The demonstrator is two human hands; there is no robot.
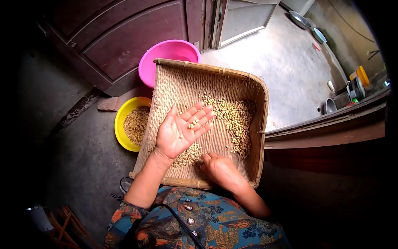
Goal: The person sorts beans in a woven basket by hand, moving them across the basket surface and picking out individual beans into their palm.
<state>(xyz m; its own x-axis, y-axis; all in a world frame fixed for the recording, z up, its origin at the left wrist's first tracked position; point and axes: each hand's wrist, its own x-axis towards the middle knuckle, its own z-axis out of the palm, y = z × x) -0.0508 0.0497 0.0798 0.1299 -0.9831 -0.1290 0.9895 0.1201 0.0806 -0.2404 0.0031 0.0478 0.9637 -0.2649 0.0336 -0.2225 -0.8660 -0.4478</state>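
Note:
A woven bamboo winnowing basket (178, 81) rests against my lap, with pale yellow beans in it. My left hand (176, 133) is held palm up over the basket, fingers stretched out, with several beans (193, 124) lying on the palm and fingers. Below it, partly covered by the wrist, is a small pile of beans (188, 155). My right hand (222, 168) is low over the basket beside that pile, its fingers curled inward; what they hold, if anything, is hidden. A larger spread of beans (238, 124) lies along the basket's right side.
Left of the basket stands a yellow basin (120, 128) with brownish bits inside. Behind are a pink basin (149, 62) and a dark red door (132, 41). A brick (109, 103) lies on the floor. A raised threshold (327, 130) runs along the right.

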